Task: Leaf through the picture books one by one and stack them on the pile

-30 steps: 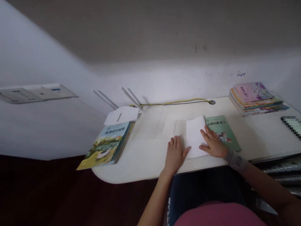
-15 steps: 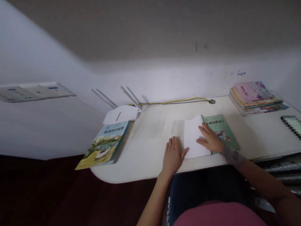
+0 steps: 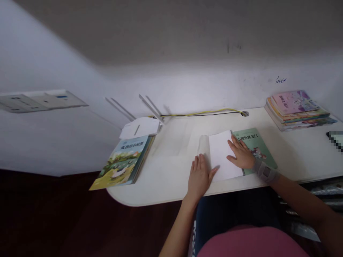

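Note:
A book with a green cover [image 3: 261, 144] lies on the white desk [image 3: 171, 171] in front of me. At its left side a blank white page [image 3: 221, 153] is spread out, with a clear, wrinkled plastic sheet [image 3: 204, 143] along its left edge. My left hand [image 3: 198, 176] rests flat on the plastic, thumb stretched out over the page's lower left. Fingers spread, my right hand [image 3: 241, 154] lies across the border between the white page and the green cover and hides part of it. Neither hand grips anything.
To the left, a stack of picture books [image 3: 122, 162] overhangs the desk's rounded edge, beside a white router [image 3: 140, 127] with antennas. Another pile of books [image 3: 297, 109] stands at the back right. A yellow cable [image 3: 203, 113] runs along the wall; a blurred-out device [image 3: 336, 141] sits far right.
The white page lies flatter, its curled upper edge lower than before. My right hand has slid slightly toward the green cover. The left hand stays put, and the view has shifted a little.

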A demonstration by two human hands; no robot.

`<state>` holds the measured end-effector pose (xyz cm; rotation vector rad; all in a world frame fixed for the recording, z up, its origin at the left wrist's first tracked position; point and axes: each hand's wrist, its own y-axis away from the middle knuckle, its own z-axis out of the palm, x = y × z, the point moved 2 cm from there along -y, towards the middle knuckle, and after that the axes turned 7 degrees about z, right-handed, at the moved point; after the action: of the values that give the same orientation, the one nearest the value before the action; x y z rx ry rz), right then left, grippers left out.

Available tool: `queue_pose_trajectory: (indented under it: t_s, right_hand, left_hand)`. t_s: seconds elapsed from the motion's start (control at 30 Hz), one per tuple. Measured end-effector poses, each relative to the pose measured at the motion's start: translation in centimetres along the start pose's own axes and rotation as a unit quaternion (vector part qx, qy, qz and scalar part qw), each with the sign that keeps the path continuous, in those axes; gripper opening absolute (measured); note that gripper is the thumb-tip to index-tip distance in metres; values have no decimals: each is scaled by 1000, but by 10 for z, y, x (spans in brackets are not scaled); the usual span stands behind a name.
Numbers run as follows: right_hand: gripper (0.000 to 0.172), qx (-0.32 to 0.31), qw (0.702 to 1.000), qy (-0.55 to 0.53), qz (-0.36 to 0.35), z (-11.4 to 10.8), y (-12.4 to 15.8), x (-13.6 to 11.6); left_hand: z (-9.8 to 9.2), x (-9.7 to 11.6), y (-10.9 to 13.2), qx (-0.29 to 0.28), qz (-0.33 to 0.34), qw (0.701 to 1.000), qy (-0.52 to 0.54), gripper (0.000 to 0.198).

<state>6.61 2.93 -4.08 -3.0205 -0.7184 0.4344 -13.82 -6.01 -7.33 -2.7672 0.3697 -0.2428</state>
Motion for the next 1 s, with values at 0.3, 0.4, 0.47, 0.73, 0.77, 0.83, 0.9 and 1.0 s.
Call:
queue_pose_trajectory:
  t_s: [0.3,0.4,0.47,0.73,0.77,0.83,0.9,1.0]
  right_hand:
    - [68,14,999,42,-11,0,1,-6]
    - [70,25,998,55,-14,2,1,-8]
    - [72,28,998,60,-18,2,1,-10]
    - [85,16,996,86,-33,9,0,-14]
    - [84,20,995,91,-34,9,0,-14]
    - [81,33,994,102,-38,9,0,-13]
    - [77,39,992,111,-53,8,-3,-11]
    - [67,30,989,122,-83,4,-9,-10]
  left_hand:
    - [1,-2,0,-3,-7,1000,25,78]
    - [-1,-5,2,3,-21,999,38,77]
    - [-3,-8,4,6,-36,998,42,76]
    - [-8,-21,13,52,-95,990,85,56]
    - [-9,-23,13,56,-96,989,96,53]
    - [-11,-26,12,59,-97,987,116,48]
    - [-14,-30,11,53,-98,985,133,44]
    - [-18,-35,10,44,-107,983,141,38]
